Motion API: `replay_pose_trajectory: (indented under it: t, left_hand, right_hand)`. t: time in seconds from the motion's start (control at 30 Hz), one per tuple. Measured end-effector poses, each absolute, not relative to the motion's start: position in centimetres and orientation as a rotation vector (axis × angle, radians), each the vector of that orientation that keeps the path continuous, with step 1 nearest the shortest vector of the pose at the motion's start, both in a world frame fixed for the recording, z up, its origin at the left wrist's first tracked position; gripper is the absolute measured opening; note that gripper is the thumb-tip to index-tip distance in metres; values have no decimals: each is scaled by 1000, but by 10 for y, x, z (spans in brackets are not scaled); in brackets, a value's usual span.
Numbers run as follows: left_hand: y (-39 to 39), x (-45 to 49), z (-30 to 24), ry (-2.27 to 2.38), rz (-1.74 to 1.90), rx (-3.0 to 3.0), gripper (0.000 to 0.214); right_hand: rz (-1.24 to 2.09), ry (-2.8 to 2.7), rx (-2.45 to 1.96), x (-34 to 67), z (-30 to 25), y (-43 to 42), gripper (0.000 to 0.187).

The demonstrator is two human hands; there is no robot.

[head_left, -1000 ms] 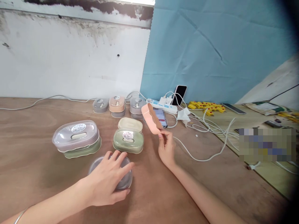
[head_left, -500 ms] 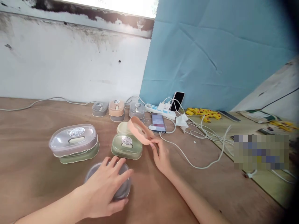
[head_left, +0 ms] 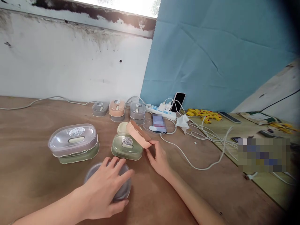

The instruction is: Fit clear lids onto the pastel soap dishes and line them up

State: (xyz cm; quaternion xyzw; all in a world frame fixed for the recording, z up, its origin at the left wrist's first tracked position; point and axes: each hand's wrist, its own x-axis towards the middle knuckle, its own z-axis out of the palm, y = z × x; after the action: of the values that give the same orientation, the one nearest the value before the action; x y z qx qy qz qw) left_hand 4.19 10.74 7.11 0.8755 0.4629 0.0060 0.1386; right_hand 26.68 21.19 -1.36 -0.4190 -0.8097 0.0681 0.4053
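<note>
My left hand (head_left: 106, 187) lies spread flat over a grey box (head_left: 122, 190) near me on the worktop (head_left: 35, 181). My right hand (head_left: 159, 157) has its grip pinched on a tilted peach tray (head_left: 138, 134), held just right of the green box (head_left: 126, 146).

soap boxes (head_left: 127, 145): about 8 | phones (head_left: 178, 101): 3 | power strip (head_left: 160, 111): 1

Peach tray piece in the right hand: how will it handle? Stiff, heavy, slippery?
The peach tray is probably light: the right hand holds it tilted by one end with fingertips alone. It looks stiff, since it keeps its shape with no sag. The smooth plastic may be slippery, so a pinch at the rim could let it twist.
</note>
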Motion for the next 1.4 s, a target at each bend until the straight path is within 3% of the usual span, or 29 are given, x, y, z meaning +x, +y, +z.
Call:
replay_pose_trajectory:
  t: [0.93, 1.03, 1.2, 1.4]
  left_hand:
    - [106, 44, 75, 1338, 1, 2519, 55]
    - [105, 39, 81, 1335, -70, 2479, 71]
    - [105, 26, 83, 1389, -373, 2477, 120]
    - [106, 34, 83, 1435, -409, 2541, 110]
  right_hand:
    - [234, -2212, -1115, 264, -12, 210, 21]
    - [241, -2212, -1117, 264, -12, 210, 22]
    - [271, -2200, -1116, 264, -13, 212, 23]
    - [340, -2158, -1106, 265, -14, 211, 20]
